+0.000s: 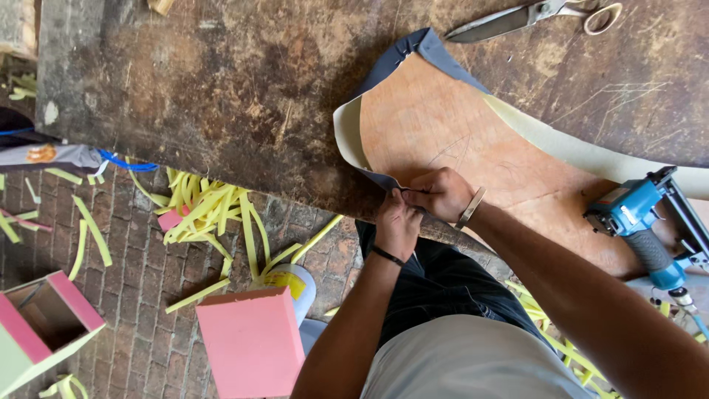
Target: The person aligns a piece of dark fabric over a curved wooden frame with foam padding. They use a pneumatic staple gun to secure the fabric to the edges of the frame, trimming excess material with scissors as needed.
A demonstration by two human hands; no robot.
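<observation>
Head cam looking straight down here: both hands are bunched together right at the near edge of a curved plywood panel [450, 140] that lies flat on a beat-up dark workbench [221, 81]. The left hand [397, 224], with a thin black band on the wrist, is closed in a pinch on the dark blue-grey fabric [384, 179] that wraps around the panel's rim, and the right hand [441, 193], wearing a metal bracelet, is curled shut on that same bit of fabric, knuckles touching the left hand. The fabric also shows folded over the far corner of the panel, with a cream foam layer [344, 133] peeking out along the left edge. A blue pneumatic stapler [641, 219] sits on the panel to the right of the hands, well apart from them, and big scissors [532, 16] lie at the far side of the bench. Down on the brick floor [140, 325] there's a mess of yellow foam strips [207, 210] plus a pink foam block [249, 341] near the person's legs.
</observation>
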